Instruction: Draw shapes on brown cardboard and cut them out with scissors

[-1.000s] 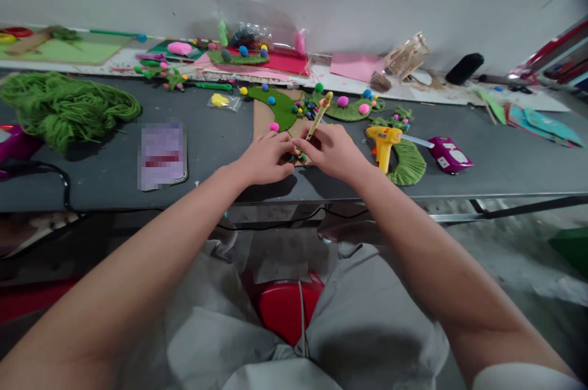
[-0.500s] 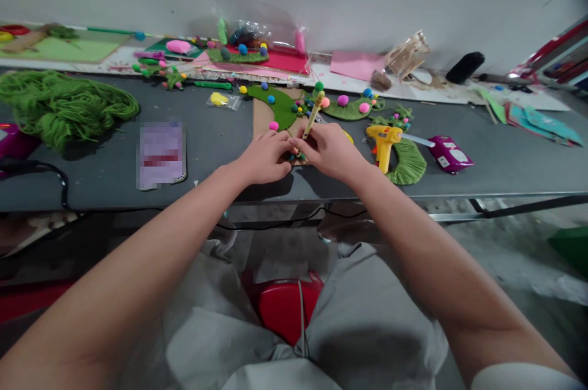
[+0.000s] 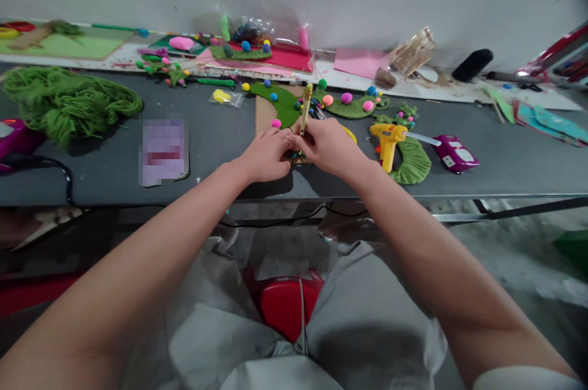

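Note:
My right hand (image 3: 327,146) is closed around a yellowish patterned pencil (image 3: 306,107) that stands nearly upright, its lower end hidden by my fingers. Against it lies my left hand (image 3: 270,156), fingers bent together and their tips touching the right fingers. What they press or pinch is hidden. Under and behind both hands is a piece of brown cardboard (image 3: 261,116). On it rests a green felt crescent (image 3: 285,109) dotted with pompoms, among them a pink pompom (image 3: 276,123). Small coloured beads or pompoms show below my fingertips.
A yellow glue gun (image 3: 388,144) stands right of my hands beside a green yarn-wrapped crescent (image 3: 413,162) and a purple packet (image 3: 454,153). To the left lie a phone (image 3: 164,152) and a heap of green yarn (image 3: 68,102). Craft paper and a plastic bag line the wall.
The pencil has swung from a rightward lean to nearly upright in my right hand. My left hand has barely moved. The whole view has shifted slightly.

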Available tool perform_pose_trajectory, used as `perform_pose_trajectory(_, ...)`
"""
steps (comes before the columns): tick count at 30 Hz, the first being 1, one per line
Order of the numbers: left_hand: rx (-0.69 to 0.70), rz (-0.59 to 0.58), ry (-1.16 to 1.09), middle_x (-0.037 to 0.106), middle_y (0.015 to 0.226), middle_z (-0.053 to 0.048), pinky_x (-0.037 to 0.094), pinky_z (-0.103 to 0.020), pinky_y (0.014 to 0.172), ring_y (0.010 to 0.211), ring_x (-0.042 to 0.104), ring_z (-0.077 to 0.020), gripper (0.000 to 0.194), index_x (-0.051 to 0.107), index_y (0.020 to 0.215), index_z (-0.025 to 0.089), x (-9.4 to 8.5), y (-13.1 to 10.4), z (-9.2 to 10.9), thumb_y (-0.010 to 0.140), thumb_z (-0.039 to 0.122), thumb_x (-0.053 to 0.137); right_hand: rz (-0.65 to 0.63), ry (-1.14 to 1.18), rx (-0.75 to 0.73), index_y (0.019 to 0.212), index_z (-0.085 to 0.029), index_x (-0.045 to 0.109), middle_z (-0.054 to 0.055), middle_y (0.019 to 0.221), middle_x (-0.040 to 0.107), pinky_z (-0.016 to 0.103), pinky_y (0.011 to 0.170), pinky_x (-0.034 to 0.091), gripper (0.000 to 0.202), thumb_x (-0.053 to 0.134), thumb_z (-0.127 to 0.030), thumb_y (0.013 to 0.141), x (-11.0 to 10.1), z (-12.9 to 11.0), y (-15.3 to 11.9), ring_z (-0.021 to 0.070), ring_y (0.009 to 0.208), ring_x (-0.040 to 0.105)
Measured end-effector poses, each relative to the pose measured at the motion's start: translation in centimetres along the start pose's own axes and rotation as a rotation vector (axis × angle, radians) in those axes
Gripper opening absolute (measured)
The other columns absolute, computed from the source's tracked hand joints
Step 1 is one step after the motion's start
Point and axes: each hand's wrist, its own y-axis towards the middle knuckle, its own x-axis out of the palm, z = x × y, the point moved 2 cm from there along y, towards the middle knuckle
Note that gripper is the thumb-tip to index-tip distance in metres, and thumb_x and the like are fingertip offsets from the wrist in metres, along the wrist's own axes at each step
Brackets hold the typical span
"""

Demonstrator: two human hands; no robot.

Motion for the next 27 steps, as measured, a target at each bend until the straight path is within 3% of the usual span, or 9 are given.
perform_pose_trajectory(27, -0.026, -0.016, -0.013, 0.063, 0.127, -0.01, 0.05, -0.05, 0.103, 0.119, 0.06, -0.0265, 0.032, 0.065, 0.116, 0.016, -0.16, -0.03, 0.24, 0.096, 0.041, 0.066, -0.018, -0.033, 0.026, 0.087, -0.017, 0.065, 0.004, 0.073, 0.063, 0.031, 0.062, 0.03, 0.017, 0.057, -0.028, 0.098, 0.0, -0.12, 0.12, 0.0173, 0.063, 0.05)
